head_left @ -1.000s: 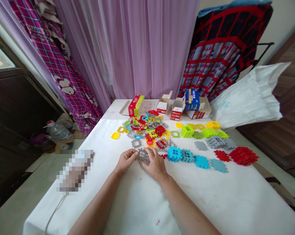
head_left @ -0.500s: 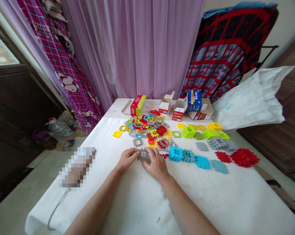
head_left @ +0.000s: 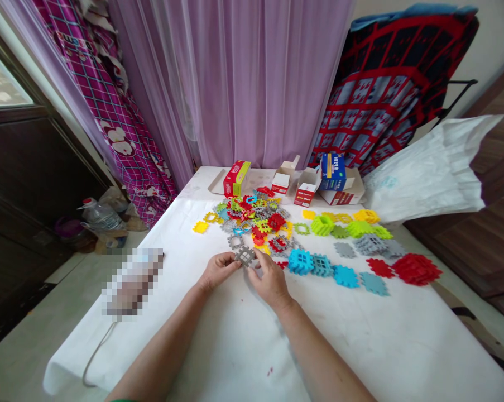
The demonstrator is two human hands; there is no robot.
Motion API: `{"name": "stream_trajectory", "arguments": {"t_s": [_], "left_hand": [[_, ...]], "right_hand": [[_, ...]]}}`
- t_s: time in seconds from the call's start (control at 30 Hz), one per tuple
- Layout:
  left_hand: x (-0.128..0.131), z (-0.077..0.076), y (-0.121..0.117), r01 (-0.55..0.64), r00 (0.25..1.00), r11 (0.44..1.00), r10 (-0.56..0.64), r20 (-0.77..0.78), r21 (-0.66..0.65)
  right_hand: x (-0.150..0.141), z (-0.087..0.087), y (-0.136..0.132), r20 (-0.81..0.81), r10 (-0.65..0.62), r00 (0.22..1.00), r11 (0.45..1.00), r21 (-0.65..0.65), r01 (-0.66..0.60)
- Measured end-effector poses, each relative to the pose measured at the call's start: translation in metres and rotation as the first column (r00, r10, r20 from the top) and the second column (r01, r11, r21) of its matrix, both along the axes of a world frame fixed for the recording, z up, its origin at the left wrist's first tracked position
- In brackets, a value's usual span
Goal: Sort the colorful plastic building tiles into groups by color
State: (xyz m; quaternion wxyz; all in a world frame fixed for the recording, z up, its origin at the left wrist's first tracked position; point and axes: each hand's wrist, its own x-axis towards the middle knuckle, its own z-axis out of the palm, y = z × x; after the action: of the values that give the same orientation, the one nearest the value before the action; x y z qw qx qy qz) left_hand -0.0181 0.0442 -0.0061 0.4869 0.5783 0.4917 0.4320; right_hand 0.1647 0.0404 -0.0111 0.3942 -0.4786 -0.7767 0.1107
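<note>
A dark grey interlocking plastic tile (head_left: 245, 256) with a four-pane window is held between my hands, tilted above the white table. My left hand (head_left: 218, 272) pinches its left side between thumb and fingers. At its right edge is my right hand (head_left: 270, 280), index finger at the upper corner and thumb below. Just behind lies a grey open-frame tile (head_left: 235, 242). Farther back is a mixed pile of coloured tiles (head_left: 255, 215). Right of my right hand stand blue window tiles (head_left: 300, 262), stacked together.
Sorted tiles extend rightward: green tiles (head_left: 321, 225), grey tiles (head_left: 369, 244) and a red stack (head_left: 417, 269). Small cartons (head_left: 305, 190) and a red-yellow box (head_left: 236, 178) line the back edge. A white bag (head_left: 427, 173) stands at right; a blurred object with a cable (head_left: 93, 352) lies left.
The grey window tile has tilted and risen slightly between my hands. My right thumb and fingers have spread a little. The camera view has shifted slightly.
</note>
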Motion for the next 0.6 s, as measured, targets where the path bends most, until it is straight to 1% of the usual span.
{"name": "stream_trajectory", "arguments": {"t_s": [0.27, 0.4, 0.47, 0.5, 0.53, 0.6], "left_hand": [[-0.001, 0.004, -0.001, 0.025, 0.995, 0.998, -0.019, -0.099, 0.058], [-0.002, 0.008, -0.003, -0.024, 0.985, 0.995, 0.041, -0.169, 0.1], [-0.002, 0.011, -0.004, -0.046, 0.985, 0.996, 0.057, -0.162, 0.071], [-0.002, 0.012, -0.005, -0.05, 0.985, 0.997, 0.059, -0.162, 0.058], [-0.002, 0.013, -0.005, -0.052, 0.984, 0.997, 0.06, -0.166, 0.053], [-0.002, 0.014, -0.005, -0.055, 0.979, 0.996, 0.067, -0.193, 0.065]], "right_hand": [[-0.005, 0.01, -0.003, 0.133, -0.065, 0.989, 0.998, 0.022, 0.063], [0.003, 0.022, -0.006, 0.148, -0.066, 0.987, 0.998, 0.018, 0.064], [0.018, 0.033, -0.005, 0.141, -0.094, 0.985, 0.995, 0.035, 0.09], [0.031, 0.04, -0.003, 0.144, -0.118, 0.982, 0.993, 0.044, 0.113], [0.046, 0.047, 0.0, 0.155, -0.148, 0.977, 0.989, 0.047, 0.143], [0.087, 0.063, 0.009, 0.211, -0.211, 0.954, 0.977, 0.034, 0.209]]}}
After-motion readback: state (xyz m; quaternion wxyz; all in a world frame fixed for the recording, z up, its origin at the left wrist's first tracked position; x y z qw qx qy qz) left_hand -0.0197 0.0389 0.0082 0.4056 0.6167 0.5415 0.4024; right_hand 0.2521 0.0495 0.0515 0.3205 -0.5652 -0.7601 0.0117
